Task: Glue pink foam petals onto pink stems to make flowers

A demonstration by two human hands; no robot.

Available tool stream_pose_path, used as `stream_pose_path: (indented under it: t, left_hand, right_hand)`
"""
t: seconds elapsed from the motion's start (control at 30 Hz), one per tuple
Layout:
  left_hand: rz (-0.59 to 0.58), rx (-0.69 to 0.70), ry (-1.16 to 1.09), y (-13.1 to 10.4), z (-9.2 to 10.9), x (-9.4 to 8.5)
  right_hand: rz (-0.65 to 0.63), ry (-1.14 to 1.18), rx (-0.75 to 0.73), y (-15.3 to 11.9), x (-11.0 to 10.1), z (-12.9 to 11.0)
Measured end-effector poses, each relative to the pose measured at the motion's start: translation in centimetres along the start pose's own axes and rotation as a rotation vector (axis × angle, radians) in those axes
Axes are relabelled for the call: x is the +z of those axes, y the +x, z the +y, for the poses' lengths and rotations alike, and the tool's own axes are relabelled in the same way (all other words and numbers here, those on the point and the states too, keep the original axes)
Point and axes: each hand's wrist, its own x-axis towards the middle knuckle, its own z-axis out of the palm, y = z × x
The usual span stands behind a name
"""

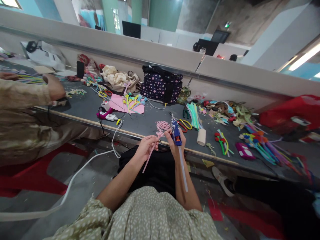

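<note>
Pink fuzzy stem (148, 160) sits pinched between the fingers of the left hand (147, 147), its lower end hanging down toward the lap and its frilled tip (160, 134) rising just past the fingertips. That tip lies between the two hands, close beside the right thumb; whether the thumb touches it, I cannot tell. The fingers of the right hand (172, 142) are wrapped around a blue glue gun (176, 132), its nozzle aimed away over the surface (136, 125) and a translucent glue stick (183, 171) trailing from its back along the forearm.

Just beyond the hands is a heap of pink twisted pieces (163, 125), with yellow-and-red-handled pliers (186, 124) to its right. Past the pliers lie a bundle of pale green and white stems (193, 115) and a beige cylinder (201, 137). Farther right rests a magenta box (244, 151), the pale marking on its top too small to read.

Leftward, a magenta power strip (102, 115) lies near a pink sheet (116, 102) bearing yellow and blue stems. A dark dotted bag (160, 83) stands behind. At far left, a co-worker's sleeve (22, 95) reaches over the surface. Across the room glows a green sign (227, 24), its lettering blurred.
</note>
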Motion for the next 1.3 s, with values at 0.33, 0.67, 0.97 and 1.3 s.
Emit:
stream_pose_path:
  t: [0.33,0.67,0.97,1.3]
  left_hand:
    - [-0.024,0.002,0.020,-0.17,0.02,0.08]
    - [-0.101,0.064,0.030,0.01,-0.39,-0.41]
    - [-0.090,0.103,0.079,-0.34,0.02,0.01]
    - [-0.095,0.166,0.160,-0.05,-0.30,-0.49]
  right_hand:
    - [-0.055,-0.061,0.007,-0.08,-0.30,-0.33]
    - [-0.076,-0.052,-0.018,0.05,-0.35,-0.44]
    - [-0.098,-0.093,-0.020,0.18,-0.56,-0.54]
    - [-0.124,-0.129,-0.057,0.26,-0.71,-0.80]
